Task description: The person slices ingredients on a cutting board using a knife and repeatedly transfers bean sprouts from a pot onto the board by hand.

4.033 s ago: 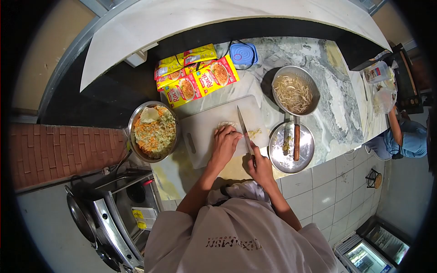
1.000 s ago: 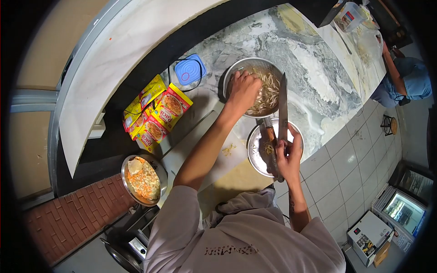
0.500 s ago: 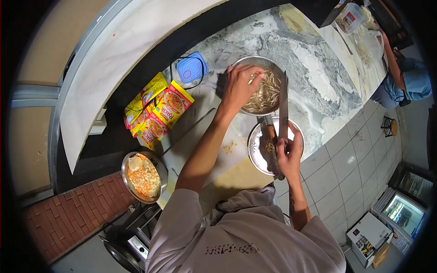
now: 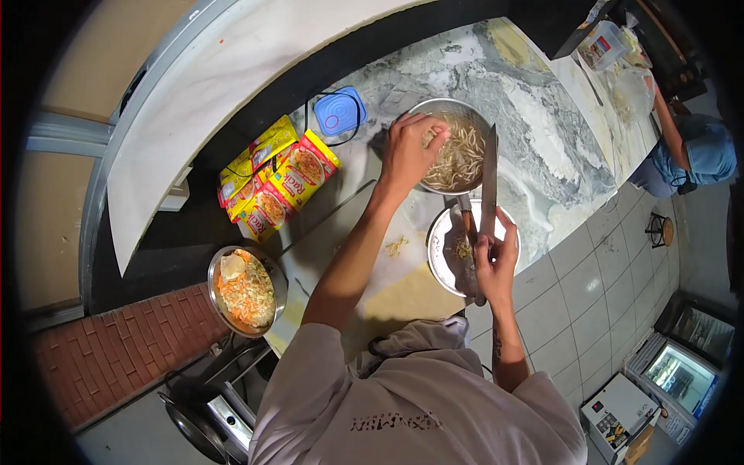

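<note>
My left hand point(image 4: 415, 151) is over the left side of a metal pan point(image 4: 425, 105), its thumb and fingertips closed together; whatever they pinch is too small to make out. Pale bean sprouts point(image 4: 463, 159) lie in liquid inside the pan. My right hand point(image 4: 497, 262) grips a large knife point(image 4: 489, 182), its long blade pointing away from me along the pan's right edge. Beneath that hand sits a white plate point(image 4: 440, 267) with small scraps on it. The pan's handle reaches over this plate.
Yellow seasoning packets point(image 4: 283, 186) and a blue-lidded box point(image 4: 340, 111) lie at left. A metal bowl point(image 4: 280, 291) holds shredded vegetables. Scraps point(image 4: 397, 246) lie on the cutting board point(image 4: 372, 267). Another person point(image 4: 701, 147) works at the far right counter beside a plastic tub point(image 4: 603, 45).
The view has shifted slightly, so the counter things sit a little further right. Both hands keep nearly the same pose, the knife still in the right one.
</note>
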A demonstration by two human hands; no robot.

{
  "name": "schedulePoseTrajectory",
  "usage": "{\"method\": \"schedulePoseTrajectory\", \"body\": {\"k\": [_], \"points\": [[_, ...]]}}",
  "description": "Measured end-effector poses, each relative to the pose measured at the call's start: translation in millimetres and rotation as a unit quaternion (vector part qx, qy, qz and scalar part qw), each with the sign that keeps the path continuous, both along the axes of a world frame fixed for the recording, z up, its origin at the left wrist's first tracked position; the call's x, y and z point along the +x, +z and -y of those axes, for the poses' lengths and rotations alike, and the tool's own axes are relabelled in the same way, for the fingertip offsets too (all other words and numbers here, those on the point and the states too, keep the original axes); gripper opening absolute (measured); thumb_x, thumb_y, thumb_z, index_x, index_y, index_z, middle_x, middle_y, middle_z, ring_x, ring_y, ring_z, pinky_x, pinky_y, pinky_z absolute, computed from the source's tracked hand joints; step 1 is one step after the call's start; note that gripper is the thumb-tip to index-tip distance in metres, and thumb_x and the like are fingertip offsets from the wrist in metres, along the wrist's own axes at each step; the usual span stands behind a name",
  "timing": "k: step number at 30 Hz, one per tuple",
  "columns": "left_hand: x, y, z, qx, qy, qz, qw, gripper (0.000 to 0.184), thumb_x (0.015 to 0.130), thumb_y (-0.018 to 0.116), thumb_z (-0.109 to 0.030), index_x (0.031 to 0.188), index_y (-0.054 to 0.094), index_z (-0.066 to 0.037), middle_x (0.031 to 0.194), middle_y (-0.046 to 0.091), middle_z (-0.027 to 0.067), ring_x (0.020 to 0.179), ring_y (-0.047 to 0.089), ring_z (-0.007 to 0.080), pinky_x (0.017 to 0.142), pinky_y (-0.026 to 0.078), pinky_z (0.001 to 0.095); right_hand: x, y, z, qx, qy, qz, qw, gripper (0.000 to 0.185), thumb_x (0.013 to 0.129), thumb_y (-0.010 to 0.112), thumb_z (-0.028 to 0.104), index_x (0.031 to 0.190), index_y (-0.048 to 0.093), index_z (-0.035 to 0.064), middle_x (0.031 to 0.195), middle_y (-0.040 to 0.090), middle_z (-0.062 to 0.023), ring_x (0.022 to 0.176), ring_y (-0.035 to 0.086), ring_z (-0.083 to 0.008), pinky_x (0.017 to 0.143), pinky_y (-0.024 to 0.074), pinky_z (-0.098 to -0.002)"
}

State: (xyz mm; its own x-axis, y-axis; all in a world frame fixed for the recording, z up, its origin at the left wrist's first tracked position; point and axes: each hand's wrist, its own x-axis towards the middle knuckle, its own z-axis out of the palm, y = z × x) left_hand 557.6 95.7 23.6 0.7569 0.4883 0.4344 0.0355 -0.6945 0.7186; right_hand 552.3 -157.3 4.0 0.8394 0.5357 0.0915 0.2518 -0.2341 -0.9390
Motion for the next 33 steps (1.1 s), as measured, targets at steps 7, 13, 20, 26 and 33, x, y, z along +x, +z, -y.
{"method": "schedulePoseTrajectory", "body": {"k": [7,13,20,26,33], "points": [[-10,-8,1,-0.006,-0.001,-0.003,1.000,0.012,0.082,0.075,-0.007,0.093,0.073,-0.003,0.087,0.073,0.0137,0.076,0.068,0.0320,0.069,0.052,0.0396,-4,7,5,-0.041,0.019,-0.048,0.998,0.051,0.096,0.050,-0.006,0.146,0.040,-0.0001,0.132,0.056,-0.0125,0.068,0.060,-0.0089,0.059,0.0468,-0.0247],[-46,-1,14,-0.141,0.021,-0.013,0.990,0.012,0.082,0.077,-0.010,0.093,0.074,-0.004,0.086,0.073,0.0104,0.069,0.064,0.0272,0.068,0.051,0.0378,-15,32,-1,-0.063,0.029,-0.047,0.996,0.055,0.095,0.049,-0.002,0.148,0.035,0.0000,0.089,0.074,-0.0176,0.072,0.069,-0.0208,0.069,0.0523,-0.0315],[-157,-11,47,-0.040,0.127,-0.099,0.986,0.012,0.079,0.079,-0.009,0.089,0.073,-0.007,0.087,0.073,0.0071,0.079,0.067,0.0289,0.075,0.051,0.0377,-49,-12,-1,-0.064,0.091,0.017,0.994,0.053,0.096,0.052,-0.002,0.147,0.041,0.0042,0.075,0.062,-0.0010,0.061,0.051,-0.0053,0.054,0.0387,-0.0225],[-220,-54,81,-0.058,0.156,-0.138,0.976,0.009,0.080,0.077,-0.015,0.086,0.072,-0.010,0.086,0.071,0.0055,0.086,0.065,0.0295,0.081,0.046,0.0420,-84,-22,-4,-0.113,0.255,0.010,0.960,0.054,0.092,0.054,0.001,0.145,0.047,0.0063,0.062,0.055,-0.0118,0.051,0.054,-0.0230,0.054,0.0441,-0.0328],[-229,-60,101,0.007,0.213,-0.212,0.954,0.009,0.078,0.079,-0.014,0.087,0.077,-0.011,0.087,0.071,0.0064,0.089,0.064,0.0292,0.082,0.045,0.0415,-98,-43,-5,-0.155,0.303,0.050,0.939,0.060,0.089,0.057,0.003,0.147,0.045,0.0093,0.064,0.059,-0.0190,0.053,0.059,-0.0372,0.055,0.0473,-0.0439]]}}
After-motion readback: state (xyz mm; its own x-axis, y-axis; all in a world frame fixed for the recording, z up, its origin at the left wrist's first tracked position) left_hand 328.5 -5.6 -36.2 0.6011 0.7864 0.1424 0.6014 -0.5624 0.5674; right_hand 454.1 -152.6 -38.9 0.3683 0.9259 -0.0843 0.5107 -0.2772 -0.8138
